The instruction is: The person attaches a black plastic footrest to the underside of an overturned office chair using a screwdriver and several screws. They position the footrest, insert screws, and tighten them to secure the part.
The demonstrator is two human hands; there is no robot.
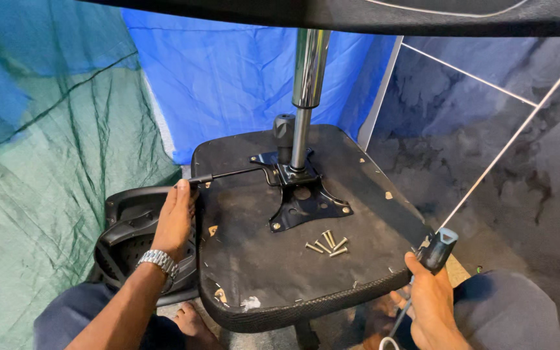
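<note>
Seen from above, an upturned office chair seat [254,259] fills the middle of the view, its black underside facing up. At 5 o'clock the right hand [430,304] is clamped around a screwdriver [437,249] with a dark handle, held at the seat's edge. At 8 o'clock the left hand [175,220], wearing a metal watch [159,260], presses flat, fingers open, against the seat's left rim, beside a thin lever [228,174]. The seat looks stiff and fairly heavy, with a padded mesh rim; its edges seem the surest place to grip. Loose screws [327,244] lie in a small cluster near the centre, light and likely to roll. Just past them, at 12 o'clock, a black mounting plate [303,204] holds a chrome gas cylinder [307,84] rising upright. Left of the seat lies a black plastic backrest [128,227]. Beyond are green netting [53,168], a blue tarp [228,71] and a dark tiled floor [500,149].
</note>
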